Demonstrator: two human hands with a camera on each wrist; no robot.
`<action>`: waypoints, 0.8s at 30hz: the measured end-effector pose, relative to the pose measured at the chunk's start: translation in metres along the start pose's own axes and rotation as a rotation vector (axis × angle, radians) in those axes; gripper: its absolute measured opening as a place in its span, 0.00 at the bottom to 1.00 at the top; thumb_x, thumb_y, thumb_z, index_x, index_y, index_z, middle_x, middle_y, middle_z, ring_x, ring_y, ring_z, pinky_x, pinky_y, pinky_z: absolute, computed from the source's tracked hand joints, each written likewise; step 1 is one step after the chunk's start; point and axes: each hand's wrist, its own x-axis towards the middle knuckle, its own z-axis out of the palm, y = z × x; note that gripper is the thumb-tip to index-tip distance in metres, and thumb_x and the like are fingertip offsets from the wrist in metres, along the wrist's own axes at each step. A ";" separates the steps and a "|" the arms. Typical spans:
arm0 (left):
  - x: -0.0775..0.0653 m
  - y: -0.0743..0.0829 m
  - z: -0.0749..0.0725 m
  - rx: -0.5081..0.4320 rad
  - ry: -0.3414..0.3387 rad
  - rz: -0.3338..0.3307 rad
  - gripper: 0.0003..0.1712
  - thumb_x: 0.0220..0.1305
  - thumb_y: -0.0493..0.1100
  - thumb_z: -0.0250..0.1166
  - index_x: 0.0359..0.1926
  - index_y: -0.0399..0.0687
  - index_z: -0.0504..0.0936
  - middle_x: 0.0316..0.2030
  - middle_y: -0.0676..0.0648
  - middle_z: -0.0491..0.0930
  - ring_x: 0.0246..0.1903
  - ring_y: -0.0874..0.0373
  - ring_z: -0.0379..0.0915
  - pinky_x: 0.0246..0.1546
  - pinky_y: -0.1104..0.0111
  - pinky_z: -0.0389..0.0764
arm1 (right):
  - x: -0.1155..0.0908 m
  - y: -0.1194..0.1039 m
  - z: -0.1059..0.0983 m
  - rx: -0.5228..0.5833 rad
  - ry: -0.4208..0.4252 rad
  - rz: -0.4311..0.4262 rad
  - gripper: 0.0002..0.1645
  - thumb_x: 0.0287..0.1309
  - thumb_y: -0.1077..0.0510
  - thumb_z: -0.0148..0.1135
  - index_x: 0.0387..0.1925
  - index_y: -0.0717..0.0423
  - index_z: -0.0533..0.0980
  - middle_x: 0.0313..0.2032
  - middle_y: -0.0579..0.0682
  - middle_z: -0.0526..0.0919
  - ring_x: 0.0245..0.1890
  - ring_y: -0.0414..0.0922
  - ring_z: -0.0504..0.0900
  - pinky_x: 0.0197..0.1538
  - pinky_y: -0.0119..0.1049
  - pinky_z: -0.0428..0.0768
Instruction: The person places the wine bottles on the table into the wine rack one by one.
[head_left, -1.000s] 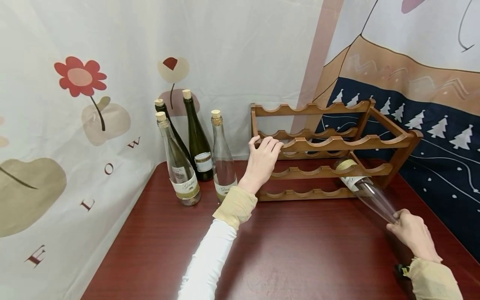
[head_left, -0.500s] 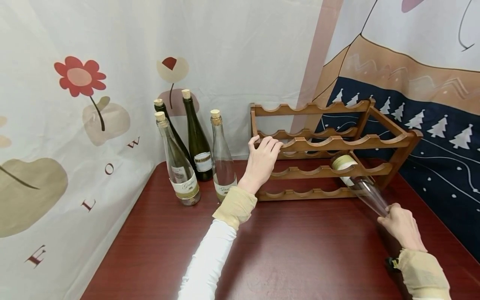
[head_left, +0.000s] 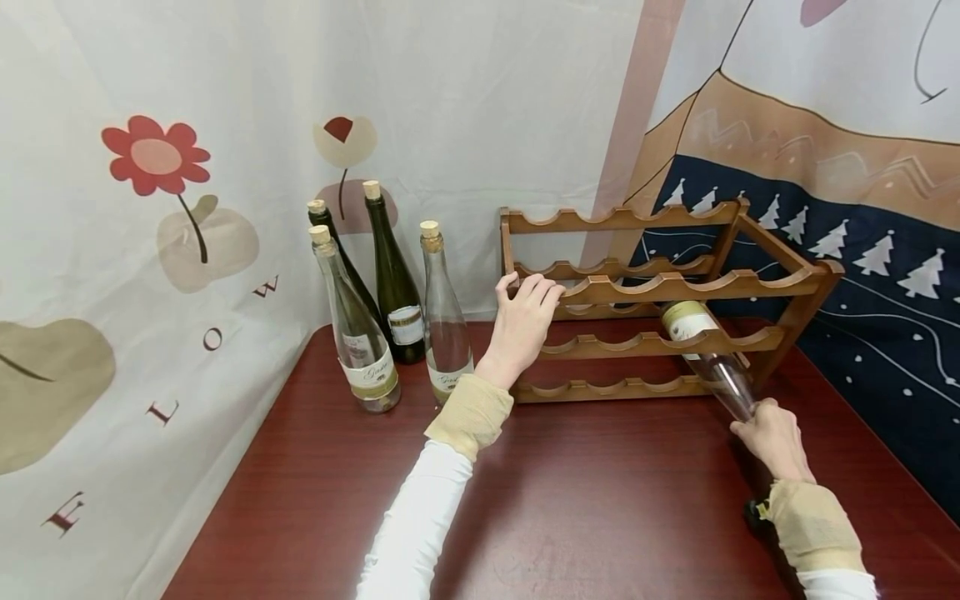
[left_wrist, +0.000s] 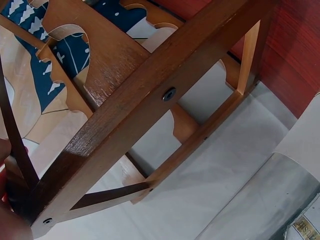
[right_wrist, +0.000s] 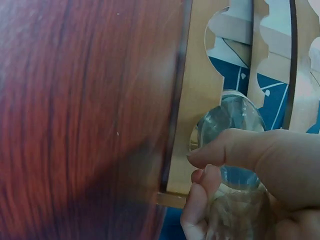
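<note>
At the rack's right end, the right hand (head_left: 772,437) is closed, thumb and curled fingers round the neck of a labelled clear bottle (head_left: 720,375). Its base end lies inside the wooden rack (head_left: 622,290); the bottle slants near and right, passing behind the middle front rail and out over the lowest one. Whether it touches that rail's scallop is hard to tell. The left hand (head_left: 521,325) bends its fingers over the upper front rail at the left end.

The glass looks rigid, smooth, rather slippery and breakable against wood; with no liquid visible, it is probably light. The slim neck seems a sound grip, though the wider body would be steadier.

Left of the rack, two corked clear bottles (head_left: 352,308) stand before two dark green bottles (head_left: 393,275) on the reddish table (head_left: 562,500); printed cloth (head_left: 487,108) hangs beyond.
</note>
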 end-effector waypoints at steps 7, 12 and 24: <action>-0.001 0.000 0.001 -0.004 -0.003 -0.002 0.10 0.69 0.42 0.54 0.46 0.54 0.79 0.45 0.57 0.79 0.52 0.61 0.70 0.61 0.53 0.57 | 0.008 -0.001 0.005 0.013 -0.027 0.032 0.14 0.48 0.60 0.61 0.26 0.69 0.70 0.23 0.62 0.72 0.23 0.55 0.74 0.28 0.47 0.73; -0.001 0.000 0.001 -0.004 -0.004 -0.003 0.10 0.69 0.41 0.54 0.47 0.54 0.79 0.45 0.56 0.79 0.52 0.61 0.70 0.61 0.53 0.57 | 0.015 -0.005 0.006 0.025 -0.031 0.038 0.15 0.48 0.60 0.61 0.27 0.70 0.69 0.22 0.62 0.72 0.23 0.55 0.74 0.28 0.48 0.74; 0.000 0.001 0.002 0.001 0.001 0.000 0.10 0.69 0.42 0.54 0.46 0.54 0.79 0.45 0.57 0.79 0.52 0.61 0.70 0.61 0.53 0.57 | 0.032 -0.013 0.007 0.033 -0.009 -0.004 0.15 0.47 0.60 0.62 0.21 0.67 0.69 0.19 0.59 0.71 0.21 0.54 0.72 0.26 0.47 0.72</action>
